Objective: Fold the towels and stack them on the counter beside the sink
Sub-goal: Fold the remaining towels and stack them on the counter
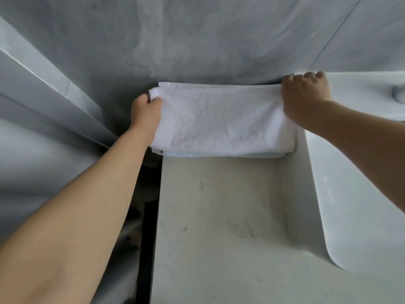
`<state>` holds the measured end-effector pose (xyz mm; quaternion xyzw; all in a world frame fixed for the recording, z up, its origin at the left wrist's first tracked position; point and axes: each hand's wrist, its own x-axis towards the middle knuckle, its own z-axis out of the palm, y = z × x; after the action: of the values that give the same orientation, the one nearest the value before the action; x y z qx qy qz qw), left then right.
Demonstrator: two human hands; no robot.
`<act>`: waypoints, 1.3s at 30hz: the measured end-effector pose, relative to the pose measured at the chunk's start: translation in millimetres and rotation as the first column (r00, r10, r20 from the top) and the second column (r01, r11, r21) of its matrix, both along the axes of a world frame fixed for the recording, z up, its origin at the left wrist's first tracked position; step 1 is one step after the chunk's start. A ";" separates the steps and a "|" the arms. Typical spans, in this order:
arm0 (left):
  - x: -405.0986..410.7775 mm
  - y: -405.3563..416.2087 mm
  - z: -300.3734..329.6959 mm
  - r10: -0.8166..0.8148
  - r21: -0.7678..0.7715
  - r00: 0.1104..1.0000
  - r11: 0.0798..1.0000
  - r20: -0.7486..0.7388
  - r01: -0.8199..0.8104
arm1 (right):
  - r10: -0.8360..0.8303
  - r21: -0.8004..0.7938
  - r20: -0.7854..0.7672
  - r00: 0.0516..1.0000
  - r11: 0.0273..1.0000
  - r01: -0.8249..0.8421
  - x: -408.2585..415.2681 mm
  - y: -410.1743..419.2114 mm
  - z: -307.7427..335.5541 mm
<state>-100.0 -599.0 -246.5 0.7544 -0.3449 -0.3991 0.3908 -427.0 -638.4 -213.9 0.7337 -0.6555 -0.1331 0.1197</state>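
A folded white towel (221,119) lies at the back of the pale stone counter (219,216), against the grey wall. Under its front edge peeks a light blue towel (223,154). My left hand (146,113) grips the white towel's left end, fingers curled round its far corner. My right hand (305,93) grips the right end near the back corner, fingers curled over the cloth. The towel lies flat and stretched between both hands.
A white sink basin (355,183) sits to the right of the counter, with a chrome tap base (398,93) at its far edge. A dark gap (146,238) runs along the counter's left side. The grey wall (197,40) stands right behind the towels.
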 end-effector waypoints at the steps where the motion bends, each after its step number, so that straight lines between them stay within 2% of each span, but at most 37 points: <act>1: -0.6 -11.2 -3.4 -0.010 -0.016 0.998 1.000 0.065 0.011 | 0.006 -0.017 0.004 1.000 1.000 -0.006 -1.7 -7.9 -2.0; 4: -5.9 -29.7 -11.3 -0.031 -0.027 0.961 0.999 0.274 0.040 | -0.001 -0.056 0.018 1.000 0.998 0.002 -4.3 -27.7 -12.3; 8: -18.5 -26.5 -25.9 -0.056 -0.039 0.851 0.995 0.522 0.089 | -0.038 -0.038 0.032 0.999 0.999 0.039 -2.3 -34.0 -38.1; 12: -23.6 -22.7 -35.8 -0.082 -0.013 0.754 0.993 0.651 0.119 | -0.028 -0.109 0.153 0.988 0.993 0.045 -5.4 -32.3 -49.5; 15: -23.7 -25.4 -36.5 -0.023 -0.035 0.739 0.997 0.673 0.062 | -0.072 -0.137 0.263 0.962 0.984 0.111 0.3 -22.9 -45.9; 16: -24.2 -25.2 -36.1 0.028 -0.079 0.707 0.996 0.707 0.039 | -0.091 -0.164 0.308 0.947 0.975 0.147 5.7 -15.6 -44.5; 17: -26.6 -23.1 -35.4 0.068 -0.123 0.636 0.992 0.768 0.043 | -0.080 -0.202 0.357 0.931 0.966 0.160 12.8 -5.8 -43.9; 18: -32.0 -19.3 -34.9 0.080 -0.154 0.555 0.984 0.828 0.088 | -0.016 -0.248 0.397 0.918 0.961 0.124 21.9 5.3 -44.2; 20: -51.9 -9.3 -35.3 -0.009 -0.185 0.477 0.916 0.879 0.357 | 0.183 -0.270 0.426 0.886 0.960 -0.068 40.8 25.3 -52.8; 21: -63.7 -5.6 -37.6 -0.108 -0.161 0.448 0.838 0.887 0.521 | 0.225 -0.210 0.441 0.869 0.967 -0.144 48.5 30.1 -60.4; 23: -81.8 -2.3 -46.2 -0.322 -0.004 0.325 0.705 0.889 0.709 | 0.097 0.016 0.500 0.861 0.993 -0.121 54.2 28.7 -74.3; 24: -84.1 -3.1 -51.9 -0.423 0.103 0.273 0.679 0.864 0.727 | 0.009 0.104 0.495 0.869 0.992 -0.069 51.1 25.5 -81.9; 26: -75.1 -8.0 -64.7 -0.544 0.262 0.226 0.675 0.808 0.690 | -0.039 0.122 0.391 0.919 0.993 -0.010 38.6 22.1 -95.7; 29: -48.0 -6.1 -76.2 -0.551 0.370 0.147 0.711 0.822 0.598 | -0.067 0.076 0.361 0.930 0.996 0.042 26.6 20.8 -100.0; 31: -35.8 -3.4 -76.9 -0.531 0.387 0.142 0.751 0.835 0.536 | -0.052 0.032 0.426 0.903 0.999 0.042 25.7 21.1 -103.2; 35: -34.1 -0.4 -80.7 -0.493 0.333 0.276 0.819 0.825 0.466 | -0.006 -0.026 0.473 0.881 0.999 0.021 23.6 21.5 -113.6; 39: -35.0 -4.0 -72.7 -0.540 0.373 0.272 0.793 0.797 0.481 | -0.010 0.001 0.470 0.882 1.000 0.011 24.3 21.5 -106.9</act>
<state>-135.0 -603.0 -319.2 0.7060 -0.7049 -0.0673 -0.0144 -402.7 -616.8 -320.8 0.7405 -0.6689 0.0486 -0.0429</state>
